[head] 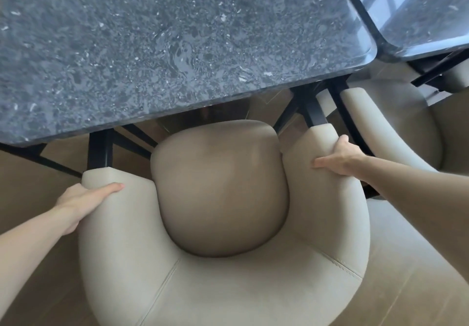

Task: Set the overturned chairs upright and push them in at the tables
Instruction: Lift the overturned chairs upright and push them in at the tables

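A beige upholstered armchair (218,282) stands upright right below me, its tan seat cushion (220,186) facing a dark speckled stone table (162,46). The front edge of the seat sits just under the table's near edge. My left hand (81,200) grips the chair's left armrest near its front end, thumb lying across the top. My right hand (340,156) grips the right armrest, thumb on the inner side and fingers wrapped over the outside. Black chair legs show in front of both armrests.
A second beige armchair (396,132) stands to the right, partly under a second dark table (416,13) that butts against the first. Black table and chair frames (309,107) cross under the tabletop. Tan tiled floor (411,262) lies around the chair.
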Demonstrator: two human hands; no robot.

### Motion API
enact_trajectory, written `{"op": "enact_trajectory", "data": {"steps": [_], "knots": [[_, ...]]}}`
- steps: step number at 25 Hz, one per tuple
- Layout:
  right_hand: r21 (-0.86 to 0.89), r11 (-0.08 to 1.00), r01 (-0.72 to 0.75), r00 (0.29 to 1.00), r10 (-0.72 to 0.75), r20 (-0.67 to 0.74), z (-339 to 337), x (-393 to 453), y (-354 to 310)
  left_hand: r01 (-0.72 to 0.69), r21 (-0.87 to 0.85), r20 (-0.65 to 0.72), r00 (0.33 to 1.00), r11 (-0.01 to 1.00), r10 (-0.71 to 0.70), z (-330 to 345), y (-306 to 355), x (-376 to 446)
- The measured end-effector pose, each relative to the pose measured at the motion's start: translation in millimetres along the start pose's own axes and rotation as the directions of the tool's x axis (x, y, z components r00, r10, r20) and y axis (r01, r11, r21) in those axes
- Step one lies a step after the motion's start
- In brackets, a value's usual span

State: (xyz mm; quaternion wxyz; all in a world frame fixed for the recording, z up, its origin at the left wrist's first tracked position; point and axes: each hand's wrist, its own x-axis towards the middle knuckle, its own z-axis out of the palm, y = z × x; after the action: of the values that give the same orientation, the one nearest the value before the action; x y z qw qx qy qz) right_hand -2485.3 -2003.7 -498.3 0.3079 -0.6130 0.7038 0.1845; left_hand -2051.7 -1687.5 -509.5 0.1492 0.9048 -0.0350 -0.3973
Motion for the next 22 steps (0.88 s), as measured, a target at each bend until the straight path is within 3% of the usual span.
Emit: {"op": "enact_trajectory", "data": {"steps": [9,22], "knots": [[-0.033,0.998,0.045,0.997,-0.047,-0.066,-45,42,-38,-0.045,-0.033,-0.051,0.998,0.998,0.043,13,28,21],[-0.036,0.997,-0.069,0.995,0.066,-0.074,-34,73,-46,-0.012,-0.051,-0.097,0.995,0.999,0.007,30,47,32]]}}
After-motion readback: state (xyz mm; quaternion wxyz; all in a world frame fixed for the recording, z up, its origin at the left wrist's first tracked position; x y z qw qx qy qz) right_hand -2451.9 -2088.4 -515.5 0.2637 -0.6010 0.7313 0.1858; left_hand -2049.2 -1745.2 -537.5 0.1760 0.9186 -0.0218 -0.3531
